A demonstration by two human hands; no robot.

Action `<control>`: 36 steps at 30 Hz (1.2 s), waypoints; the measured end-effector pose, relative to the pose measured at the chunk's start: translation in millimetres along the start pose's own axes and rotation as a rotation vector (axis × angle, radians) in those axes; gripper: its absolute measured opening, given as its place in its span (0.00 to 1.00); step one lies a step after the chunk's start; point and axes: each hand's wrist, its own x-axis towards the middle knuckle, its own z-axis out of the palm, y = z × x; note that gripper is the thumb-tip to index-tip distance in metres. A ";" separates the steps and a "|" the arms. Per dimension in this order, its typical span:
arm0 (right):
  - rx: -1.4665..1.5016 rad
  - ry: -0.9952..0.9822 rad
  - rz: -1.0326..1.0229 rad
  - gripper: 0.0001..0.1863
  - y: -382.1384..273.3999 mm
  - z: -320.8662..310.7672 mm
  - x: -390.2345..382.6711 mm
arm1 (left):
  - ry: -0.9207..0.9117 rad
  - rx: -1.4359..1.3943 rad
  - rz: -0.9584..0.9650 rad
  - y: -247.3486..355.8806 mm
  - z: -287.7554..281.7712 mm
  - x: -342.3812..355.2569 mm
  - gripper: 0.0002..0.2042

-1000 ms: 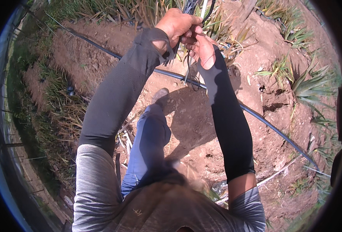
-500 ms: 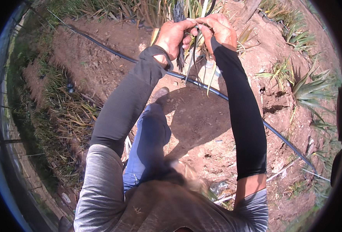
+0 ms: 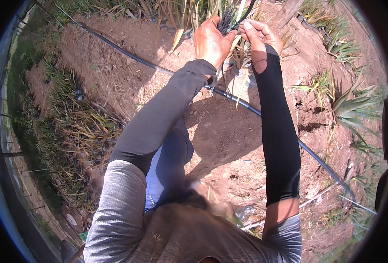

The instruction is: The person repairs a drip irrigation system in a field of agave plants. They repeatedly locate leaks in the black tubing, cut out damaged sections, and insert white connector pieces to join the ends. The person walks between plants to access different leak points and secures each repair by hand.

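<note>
My left hand (image 3: pixel 212 43) is wrapped round a bundle of thin black strips (image 3: pixel 226 22) that look like cable ties; their ends fan out above the thumb. Beside it, my right hand (image 3: pixel 264 37) has its thumb and forefinger pinched together next to a narrow black band (image 3: pixel 247 10). What those fingertips hold is too small to make out. Both hands are close together in front of a clump of long-leaved plants (image 3: pixel 172 13), some leaves green and some dry. A thin dark strand hangs below the hands.
A dark hose (image 3: pixel 137 59) runs across the soil from upper left to lower right. Spiky plants (image 3: pixel 356 103) grow on the right, and dry leafy rows (image 3: pixel 93 149) on the left. A wooden post (image 3: pixel 287 12) stands beyond my right hand. My leg (image 3: pixel 170 162) is below.
My left hand has moved right and turned so its back shows, and the bundle now points upward instead of hanging down. My right hand has shifted slightly right and down.
</note>
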 end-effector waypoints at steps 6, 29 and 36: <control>0.041 0.010 0.031 0.11 4.0 -2.0 -2.9 | -0.052 0.096 0.266 -12.3 -9.1 12.9 0.16; 0.249 -0.099 0.333 0.13 19.3 -16.1 17.3 | -0.569 -0.930 -0.422 -12.3 -4.2 53.5 0.07; 0.222 -0.223 0.352 0.14 16.6 -20.5 24.4 | -0.739 -1.109 -0.802 -13.4 -2.2 46.4 0.09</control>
